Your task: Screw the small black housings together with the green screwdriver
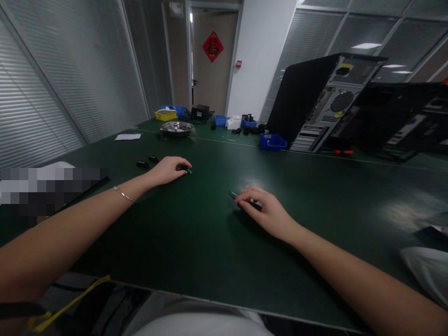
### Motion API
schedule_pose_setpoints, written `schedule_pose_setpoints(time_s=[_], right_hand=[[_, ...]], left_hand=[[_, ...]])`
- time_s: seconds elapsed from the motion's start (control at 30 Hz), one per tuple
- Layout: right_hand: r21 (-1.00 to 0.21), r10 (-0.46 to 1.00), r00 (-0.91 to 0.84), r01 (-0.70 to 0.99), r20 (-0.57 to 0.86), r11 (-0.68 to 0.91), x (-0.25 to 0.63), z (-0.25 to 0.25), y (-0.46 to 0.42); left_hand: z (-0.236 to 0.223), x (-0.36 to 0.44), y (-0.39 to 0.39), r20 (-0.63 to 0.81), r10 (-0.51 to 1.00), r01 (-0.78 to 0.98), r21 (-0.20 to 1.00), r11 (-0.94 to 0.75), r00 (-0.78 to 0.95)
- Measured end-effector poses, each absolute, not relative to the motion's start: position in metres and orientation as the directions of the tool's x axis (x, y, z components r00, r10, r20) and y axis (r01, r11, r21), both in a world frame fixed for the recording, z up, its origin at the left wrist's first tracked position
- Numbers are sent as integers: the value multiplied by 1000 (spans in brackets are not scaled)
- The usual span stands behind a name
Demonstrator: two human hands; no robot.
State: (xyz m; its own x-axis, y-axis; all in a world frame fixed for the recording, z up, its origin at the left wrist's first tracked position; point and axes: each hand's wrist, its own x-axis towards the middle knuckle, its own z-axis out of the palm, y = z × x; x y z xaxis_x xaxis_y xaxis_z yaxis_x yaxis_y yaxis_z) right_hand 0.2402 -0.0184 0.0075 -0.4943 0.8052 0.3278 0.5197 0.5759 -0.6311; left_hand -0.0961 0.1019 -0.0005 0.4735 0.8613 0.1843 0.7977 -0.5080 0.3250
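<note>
My left hand (169, 169) rests on the green tabletop (210, 233) at left of centre. Its fingers are closed around a small black piece with a green part (189, 171), mostly hidden by the hand. Just left of that hand lie two small black pieces, a nearer one with a green patch (142, 164) and a farther one (153, 159). Right of centre, my right hand (262, 207) grips a slim tool (233, 194) with a metal tip and dark handle. The tip points left and away from me; its exact kind is unclear.
A round metal bowl (177, 129), a yellow bin (165, 115) and a blue bin (273, 142) stand toward the back. A black computer tower (308, 98) rises at the back right. White paper (128, 136) lies far left. Another person's place, partly pixelated, borders the left edge.
</note>
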Motion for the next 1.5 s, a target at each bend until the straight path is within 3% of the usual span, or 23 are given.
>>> schedule_pose_setpoints(time_s=[0.1, 0.23, 0.37, 0.7, 0.77, 0.93, 1.0, 1.13, 1.3, 1.5], right_hand=[[-626, 802, -497, 520, 331, 580, 240, 8, -18], [-614, 789, -507, 513, 347, 600, 241, 5, -17], [-612, 790, -513, 518, 337, 597, 241, 2, -16], [-621, 790, -521, 514, 323, 593, 239, 8, -18], [-622, 788, -521, 509, 328, 595, 239, 9, -19], [-599, 781, -491, 511, 386, 617, 236, 13, -24], [-593, 773, -479, 502, 415, 629, 234, 16, -28], [-604, 748, -512, 456, 423, 654, 230, 19, -34], [-627, 748, -504, 429, 431, 651, 230, 17, -35], [-751, 809, -400, 339, 430, 567, 231, 13, -31]], left_hand=[[-1, -87, 96, 197, 825, 735, 379, -562, 530], [-4, -77, 94, 226, 733, 687, 254, -680, 642], [-7, -69, 93, 241, 736, 709, 201, -676, 633], [1, -54, 81, 268, 753, 713, 245, -657, 601], [5, -47, 74, 276, 776, 714, 305, -631, 567], [12, -15, 38, 84, 848, 479, 794, -374, 523], [14, -1, 20, 20, 835, 362, 895, -260, 550], [16, 16, -4, -35, 821, 220, 969, -112, 570], [16, 17, -8, -36, 815, 119, 992, -40, 579], [12, 12, -4, 90, 707, -74, 996, -53, 701]])
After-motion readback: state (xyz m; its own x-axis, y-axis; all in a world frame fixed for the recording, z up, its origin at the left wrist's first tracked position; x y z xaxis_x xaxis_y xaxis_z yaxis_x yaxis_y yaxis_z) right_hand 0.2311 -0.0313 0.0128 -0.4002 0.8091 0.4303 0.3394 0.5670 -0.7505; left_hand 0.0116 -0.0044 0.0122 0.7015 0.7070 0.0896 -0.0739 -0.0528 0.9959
